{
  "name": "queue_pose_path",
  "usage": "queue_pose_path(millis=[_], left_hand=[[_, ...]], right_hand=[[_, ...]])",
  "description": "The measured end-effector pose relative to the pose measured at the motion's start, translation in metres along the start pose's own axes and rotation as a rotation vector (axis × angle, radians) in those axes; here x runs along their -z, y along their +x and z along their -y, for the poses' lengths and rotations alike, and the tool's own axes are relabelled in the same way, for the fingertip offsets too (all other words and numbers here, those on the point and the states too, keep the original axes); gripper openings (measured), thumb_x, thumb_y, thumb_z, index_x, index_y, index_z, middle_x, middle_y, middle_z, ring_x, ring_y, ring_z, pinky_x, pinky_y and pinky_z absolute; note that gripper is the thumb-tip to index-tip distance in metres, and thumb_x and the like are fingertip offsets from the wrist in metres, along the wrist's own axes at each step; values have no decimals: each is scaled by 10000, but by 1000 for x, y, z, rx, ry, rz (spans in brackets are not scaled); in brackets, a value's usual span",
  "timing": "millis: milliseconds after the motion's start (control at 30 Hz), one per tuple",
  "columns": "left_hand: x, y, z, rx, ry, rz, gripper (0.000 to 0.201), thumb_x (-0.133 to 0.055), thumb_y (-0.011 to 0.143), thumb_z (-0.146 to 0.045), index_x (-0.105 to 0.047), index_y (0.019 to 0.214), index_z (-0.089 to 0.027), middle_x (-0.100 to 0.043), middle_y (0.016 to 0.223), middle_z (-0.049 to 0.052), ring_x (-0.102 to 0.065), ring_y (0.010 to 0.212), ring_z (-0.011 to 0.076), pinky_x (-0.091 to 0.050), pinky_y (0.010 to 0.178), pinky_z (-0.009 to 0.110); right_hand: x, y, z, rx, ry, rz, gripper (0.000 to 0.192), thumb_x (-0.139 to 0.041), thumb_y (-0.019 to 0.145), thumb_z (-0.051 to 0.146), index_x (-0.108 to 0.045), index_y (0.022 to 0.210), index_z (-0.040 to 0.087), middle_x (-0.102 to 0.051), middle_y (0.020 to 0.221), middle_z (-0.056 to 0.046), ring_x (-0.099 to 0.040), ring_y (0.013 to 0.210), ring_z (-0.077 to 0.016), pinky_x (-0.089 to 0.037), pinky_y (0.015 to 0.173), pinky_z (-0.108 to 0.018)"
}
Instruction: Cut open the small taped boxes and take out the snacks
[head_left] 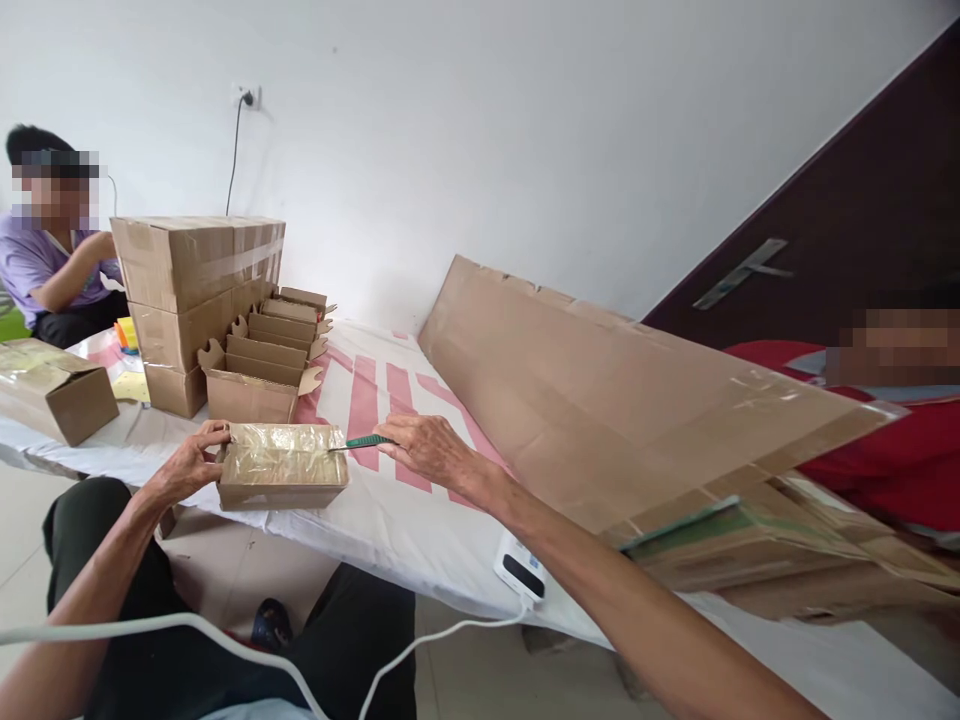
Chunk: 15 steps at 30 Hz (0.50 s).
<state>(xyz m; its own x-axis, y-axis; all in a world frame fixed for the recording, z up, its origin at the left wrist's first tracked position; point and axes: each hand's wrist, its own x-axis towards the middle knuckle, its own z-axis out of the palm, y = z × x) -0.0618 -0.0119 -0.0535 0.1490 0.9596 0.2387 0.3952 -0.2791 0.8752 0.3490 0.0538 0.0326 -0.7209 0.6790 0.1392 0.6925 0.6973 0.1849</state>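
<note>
A small cardboard box [285, 465] with shiny clear tape over its top sits at the near edge of the table. My left hand [196, 462] grips the box's left end, thumb and fingers bent around the corner. My right hand [426, 447] is closed on a slim green-handled tool [367, 441], whose thin dark tip reaches the right part of the taped top. What kind of tool it is, I cannot make out for certain. Just beyond the box stands a row of open small cartons [251, 385] with raised flaps.
Taped boxes [184, 340] are stacked at the left, with another box [79, 405] nearer me. A big cardboard sheet [585, 390] leans across the right side. A white device [519, 570] with a cable lies at the table edge. People sit at left and right.
</note>
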Motion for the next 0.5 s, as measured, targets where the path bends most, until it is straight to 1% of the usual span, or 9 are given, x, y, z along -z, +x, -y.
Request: queue_pose_path(millis=[67,133,200,267,367,500], left_hand=[[1,-1,1,-5,8,-15,373,-770,705,-245,-849,1070,-239,-627,1347,105,-613,1270,293,-588,791,255],[1,-2,2,-4,-3,-18,369,-783,720,-259,-850,1083,-245,-623,1363,107,-616,1281,300,-602,796,264],[1,-2,2,-5,-24,-5,369,-800,741,-281,-850,1105,-251,-617,1388,112,-615,1306,311,-617,813,276],[0,-2,1,-12,-31,7,377,-819,754,-298,-850,1127,-257,-615,1404,114,-609,1337,318,-622,838,281],[-1,-2,-3,-22,-25,11,406,-834,762,-307,-846,1167,-272,-619,1427,111,-601,1358,320,-621,862,282],[-1,-5,-9,-20,19,27,440,-829,773,-290,-837,1213,-285,-619,1463,108,-608,1350,312,-614,880,291]], right_hand=[[0,-7,-9,-5,-13,-22,259,-539,1099,272,-783,1025,226,-732,902,-51,-639,798,-176,-256,589,-313],[0,-16,-21,-14,-7,-48,258,-544,1090,275,-796,1043,245,-733,897,-49,-643,795,-178,-294,600,-300],[1,-26,-33,-39,23,-103,265,-543,1085,284,-807,1080,260,-748,925,-53,-660,819,-184,-354,630,-288],[3,-34,-39,-78,78,-181,283,-533,1083,295,-810,1127,257,-770,975,-62,-678,840,-192,-411,667,-286],[7,-36,-32,-104,185,-256,307,-514,1088,310,-801,1169,238,-791,1015,-67,-695,837,-195,-466,716,-294],[12,-21,-1,-77,313,-268,300,-520,1091,318,-798,1176,241,-799,1013,-61,-713,880,-198,-482,748,-292]])
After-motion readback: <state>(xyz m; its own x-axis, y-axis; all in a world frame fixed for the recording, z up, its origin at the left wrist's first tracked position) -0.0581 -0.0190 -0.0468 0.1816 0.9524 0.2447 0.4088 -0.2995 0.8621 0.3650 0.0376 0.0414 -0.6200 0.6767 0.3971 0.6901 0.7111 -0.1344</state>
